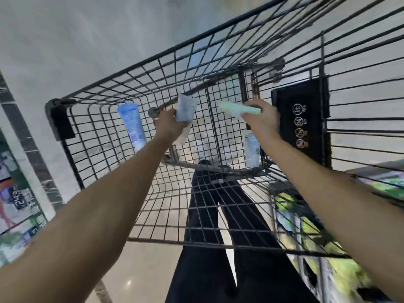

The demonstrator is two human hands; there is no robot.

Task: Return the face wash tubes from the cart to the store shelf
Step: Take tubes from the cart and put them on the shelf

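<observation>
Wire cart (pixel 140 75) holds several face wash tubes. A blue tube (pixel 131 125) lies on the mesh floor at the left side, long axis running toward the cart's front wall. Another tube (pixel 251 149) lies at the right, near the black sign panel (pixel 302 119). Left hand (pixel 169 125) has fingers curled round a pale blue tube (pixel 184 111), wide flat end up, w/ a white tube (pixel 183 136) under the hand. Right hand (pixel 261 119) grips a light green tube (pixel 238 109), long axis approx. sideways, pointing left.
</observation>
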